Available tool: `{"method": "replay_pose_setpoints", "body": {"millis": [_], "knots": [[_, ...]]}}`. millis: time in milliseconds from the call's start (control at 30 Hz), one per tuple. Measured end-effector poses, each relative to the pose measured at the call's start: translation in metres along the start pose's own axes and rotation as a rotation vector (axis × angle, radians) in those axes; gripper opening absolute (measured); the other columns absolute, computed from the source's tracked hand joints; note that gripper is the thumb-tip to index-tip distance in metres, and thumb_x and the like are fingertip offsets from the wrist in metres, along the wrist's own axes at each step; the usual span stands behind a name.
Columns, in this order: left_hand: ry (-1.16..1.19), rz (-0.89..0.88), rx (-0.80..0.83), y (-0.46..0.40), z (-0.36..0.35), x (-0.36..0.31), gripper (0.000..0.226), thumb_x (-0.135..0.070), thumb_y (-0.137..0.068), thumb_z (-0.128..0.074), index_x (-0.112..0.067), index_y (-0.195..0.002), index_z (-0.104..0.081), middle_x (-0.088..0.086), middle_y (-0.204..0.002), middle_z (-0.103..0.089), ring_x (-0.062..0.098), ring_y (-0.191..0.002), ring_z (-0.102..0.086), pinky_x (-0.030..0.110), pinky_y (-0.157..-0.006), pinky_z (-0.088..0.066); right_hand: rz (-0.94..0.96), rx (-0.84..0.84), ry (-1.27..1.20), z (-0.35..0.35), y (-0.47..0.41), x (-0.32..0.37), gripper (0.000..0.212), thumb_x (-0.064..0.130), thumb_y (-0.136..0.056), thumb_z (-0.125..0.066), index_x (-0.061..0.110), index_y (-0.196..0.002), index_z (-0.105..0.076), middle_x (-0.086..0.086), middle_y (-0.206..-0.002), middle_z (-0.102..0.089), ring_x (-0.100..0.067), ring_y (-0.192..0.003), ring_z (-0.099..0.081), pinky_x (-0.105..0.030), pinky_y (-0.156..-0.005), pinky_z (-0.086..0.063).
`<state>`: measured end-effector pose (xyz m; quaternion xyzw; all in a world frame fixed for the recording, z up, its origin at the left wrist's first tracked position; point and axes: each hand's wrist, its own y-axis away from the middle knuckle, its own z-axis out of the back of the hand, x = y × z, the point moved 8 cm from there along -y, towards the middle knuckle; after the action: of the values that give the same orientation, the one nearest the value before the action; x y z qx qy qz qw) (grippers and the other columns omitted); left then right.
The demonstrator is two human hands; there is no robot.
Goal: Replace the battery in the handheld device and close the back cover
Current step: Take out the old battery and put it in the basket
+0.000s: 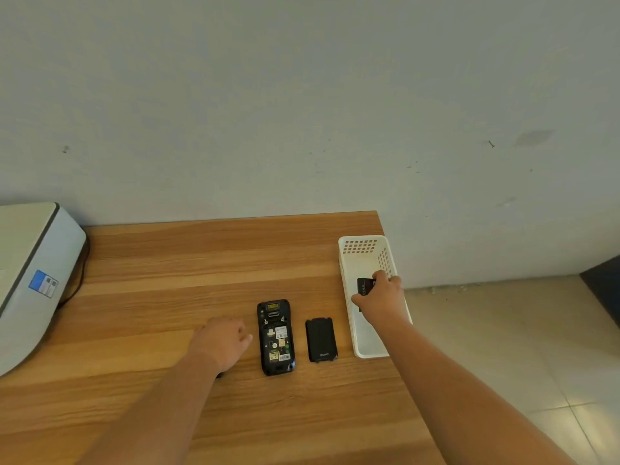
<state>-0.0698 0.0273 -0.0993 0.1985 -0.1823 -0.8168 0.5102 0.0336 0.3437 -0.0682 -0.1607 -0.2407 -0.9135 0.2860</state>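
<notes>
The black handheld device [276, 337] lies face down on the wooden table [167, 280], its battery bay uncovered and showing labels and contacts. Its black back cover [321, 339] lies flat just to the right of it. My left hand [221, 342] rests on the table left of the device, fingers loosely curled, holding nothing. My right hand [382, 300] reaches into the white perforated basket [360, 245] and grips a black battery [365, 286] between thumb and fingers. Most of the battery is hidden by the hand.
A white-and-grey machine [32, 273] with a blue sticker stands at the table's left, a dark cable behind it. The table's right edge runs just past the basket, with tiled floor [503, 347] beyond. A plain wall backs the table.
</notes>
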Motion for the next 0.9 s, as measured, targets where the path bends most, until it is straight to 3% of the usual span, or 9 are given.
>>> {"method": "replay_pose_setpoints", "body": {"millis": [133, 367, 900], "knots": [[-0.033, 0.019, 0.004, 0.002, 0.000, 0.002, 0.033, -0.047, -0.098, -0.042, -0.026, -0.115, -0.060, -0.005, -0.115, -0.063, 0.015, -0.107, -0.054, 0.036, -0.099, -0.039, -0.003, 0.035, 0.081, -0.012, -0.001, -0.014, 0.061, 0.031, -0.082, -0.070, 0.018, -0.133, -0.039, -0.011, -0.132, -0.040, -0.029, -0.115, -0.050, -0.043, -0.088, -0.055], [-0.025, 0.044, 0.017, 0.006, -0.008, 0.006, 0.037, -0.048, -0.097, -0.043, -0.023, -0.118, -0.060, -0.003, -0.118, -0.063, 0.017, -0.108, -0.054, 0.037, -0.097, -0.043, 0.012, 0.132, 0.224, -0.032, -0.002, -0.026, 0.057, 0.038, -0.085, -0.067, 0.018, -0.131, -0.041, -0.013, -0.132, -0.042, -0.031, -0.119, -0.048, -0.045, -0.096, -0.050], [0.030, 0.070, 0.019, 0.017, -0.017, 0.008, 0.042, -0.047, -0.097, -0.043, -0.023, -0.130, -0.054, -0.002, -0.127, -0.056, 0.019, -0.118, -0.048, 0.040, -0.103, -0.039, 0.025, 0.208, 0.215, -0.050, -0.005, -0.032, 0.048, 0.028, -0.090, -0.063, 0.016, -0.131, -0.042, -0.012, -0.130, -0.039, -0.031, -0.115, -0.047, -0.044, -0.092, -0.046]]}}
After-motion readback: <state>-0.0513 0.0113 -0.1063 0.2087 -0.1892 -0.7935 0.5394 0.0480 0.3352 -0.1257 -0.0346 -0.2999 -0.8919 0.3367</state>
